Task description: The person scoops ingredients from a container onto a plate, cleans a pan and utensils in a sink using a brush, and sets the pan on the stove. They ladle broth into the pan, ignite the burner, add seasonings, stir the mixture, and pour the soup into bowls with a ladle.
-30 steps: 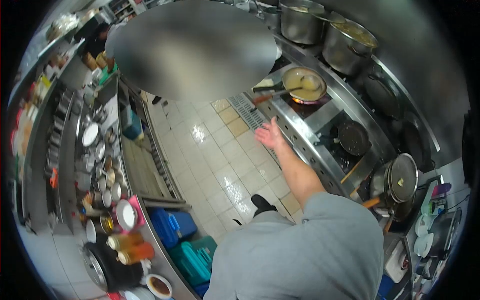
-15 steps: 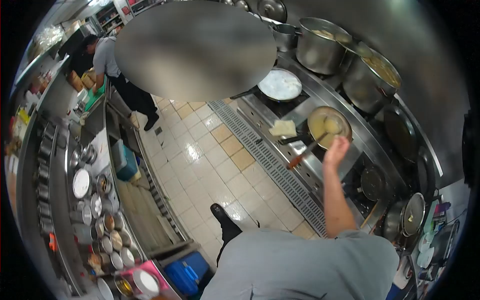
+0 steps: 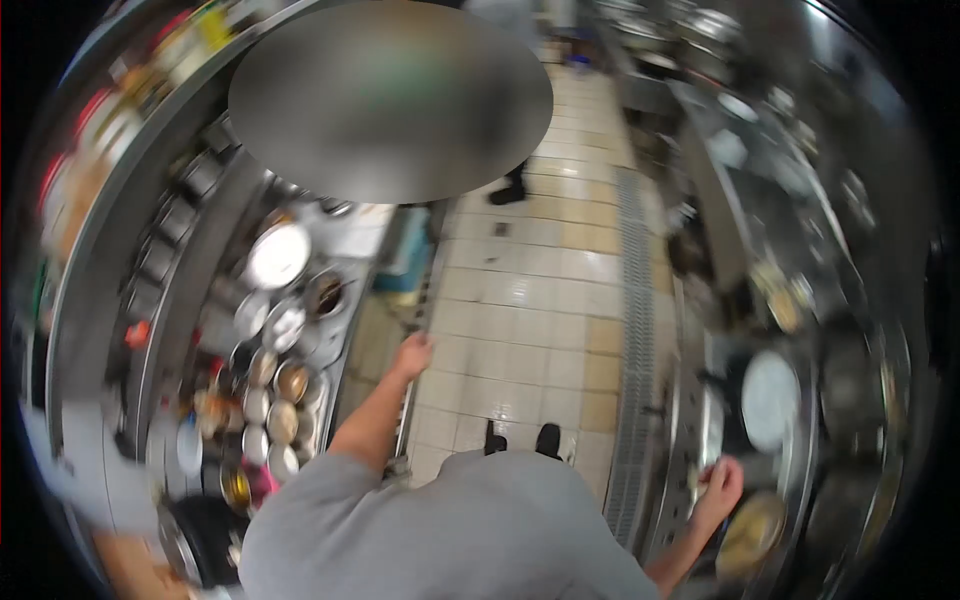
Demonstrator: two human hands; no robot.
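Note:
My left hand (image 3: 412, 356) hangs over the edge of the left-hand counter, its blurred fingers curled closed. What they hold, if anything, is hidden. My right hand (image 3: 720, 486) is at the stove on the right, between a pan with white contents (image 3: 770, 402) and a frying pan with yellowish liquid (image 3: 752, 535). Its fingers are bent and smeared by motion, so I cannot tell whether they grip anything. A small pale patch lies close beside these fingers, too blurred to name.
Several bowls and metal containers (image 3: 284, 422) crowd the left counter (image 3: 340, 350). A tiled aisle (image 3: 510, 330) with a floor grate (image 3: 637, 330) runs between counter and stove. A person's dark shoe (image 3: 507, 195) shows ahead. A blue-green bin (image 3: 405, 250) sits under the counter.
My view has swung left, so the aisle is now central and the stove lies at the right. My left hand has come into view. My right hand is no longer over the frying pan.

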